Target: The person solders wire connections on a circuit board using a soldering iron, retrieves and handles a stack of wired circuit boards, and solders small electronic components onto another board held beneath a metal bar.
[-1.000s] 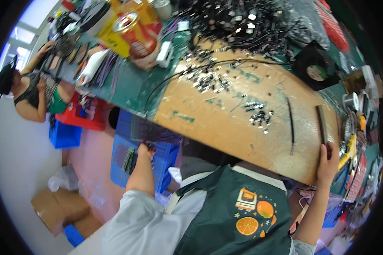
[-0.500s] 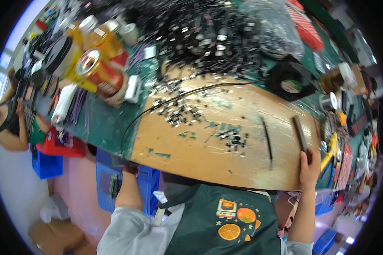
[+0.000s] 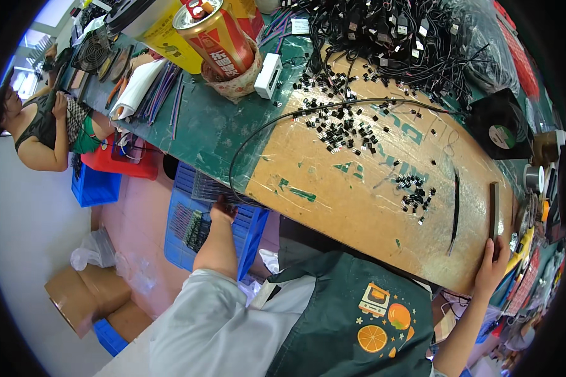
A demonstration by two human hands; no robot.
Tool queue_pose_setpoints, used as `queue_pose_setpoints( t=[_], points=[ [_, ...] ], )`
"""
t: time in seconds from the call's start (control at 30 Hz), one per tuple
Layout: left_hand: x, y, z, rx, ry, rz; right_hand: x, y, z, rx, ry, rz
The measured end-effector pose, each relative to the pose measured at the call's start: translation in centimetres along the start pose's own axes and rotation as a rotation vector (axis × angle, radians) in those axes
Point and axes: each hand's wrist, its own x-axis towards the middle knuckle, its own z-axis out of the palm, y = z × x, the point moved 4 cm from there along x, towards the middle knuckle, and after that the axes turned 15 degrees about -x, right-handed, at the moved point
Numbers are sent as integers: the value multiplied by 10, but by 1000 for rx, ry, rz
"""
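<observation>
My left hand [image 3: 222, 210] is down at the table's left front edge, its fingers closed on the rim of a grey ribbed tray [image 3: 209, 188] above a blue crate [image 3: 250, 235]. The fingertips are partly hidden. At the right end of the table, my right hand [image 3: 492, 267] grips the near end of a narrow dark bar [image 3: 494, 207], which lies on the brown board [image 3: 358, 213]. A thin black strip [image 3: 456, 210] lies to the left of the bar. Small black parts with metal pins form a large pile [image 3: 346, 125] and a smaller one [image 3: 416, 195] on the board.
Black cables with plugs [image 3: 390, 31] are heaped at the back. A black fan [image 3: 500, 122] stands back right. A drink can [image 3: 217, 41] sits in a taped holder at the back left. A black cable [image 3: 283, 116] arches over the board. Another person [image 3: 44, 132] sits far left.
The view has shifted and turned leftward, and the picture has sharpened. My left hand still reaches below the table edge by the tray. My right hand keeps hold of the dark bar.
</observation>
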Motion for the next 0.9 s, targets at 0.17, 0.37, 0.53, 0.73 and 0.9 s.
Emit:
queue_pose_setpoints(
  t=[0.17, 0.37, 0.53, 0.73, 0.9],
  points=[
    [49, 31, -62, -302, -298, 176, 5, 8, 14, 93, -59, 36],
    [5, -18, 44, -603, 32, 63, -7, 1, -9, -54, 16, 25],
    [19, 34, -21, -980, -169, -191, 7, 1, 10, 50, -35, 12],
    [-20, 7, 61, -522, -156, -25, -3, -1, -4, -49, 8, 11],
    [-39, 15, 34, -500, -122, 36, 1, -3, 2, 11, -2, 0]
  ],
)
